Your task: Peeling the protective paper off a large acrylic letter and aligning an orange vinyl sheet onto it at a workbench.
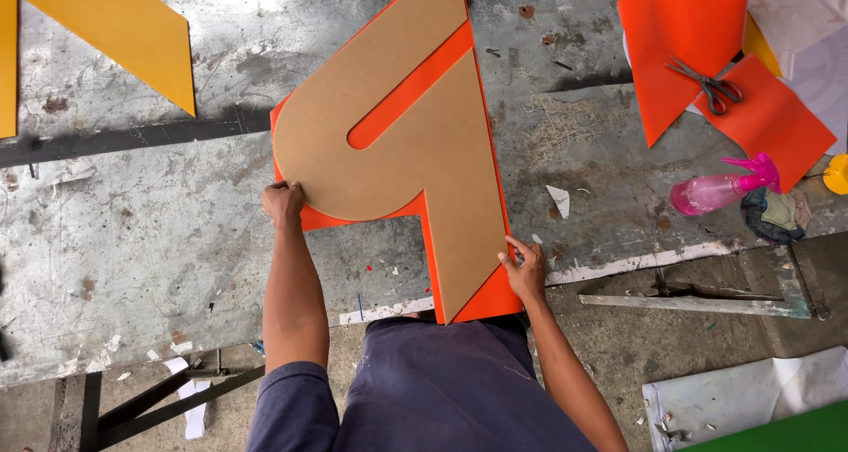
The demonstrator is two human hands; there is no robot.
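Observation:
A large brown board cut-out shaped like a letter (415, 143) lies on an orange sheet (408, 88) of the same outline on a worn metal table (132, 231). My left hand (283, 202) grips the rounded left edge of the board and sheet. At the lower right edge, near the table's front, my right hand (526, 267) presses on the cut-out, fingers bent over the orange border. Orange shows through the slot in the board and along its rim.
A yellow cut-out (106, 19) lies at the top left. At the right are orange sheets (698, 37) with grey scissors (707, 83) on them, a pink spray bottle (720, 187), a rag (777, 214) and white paper. Scraps dot the table.

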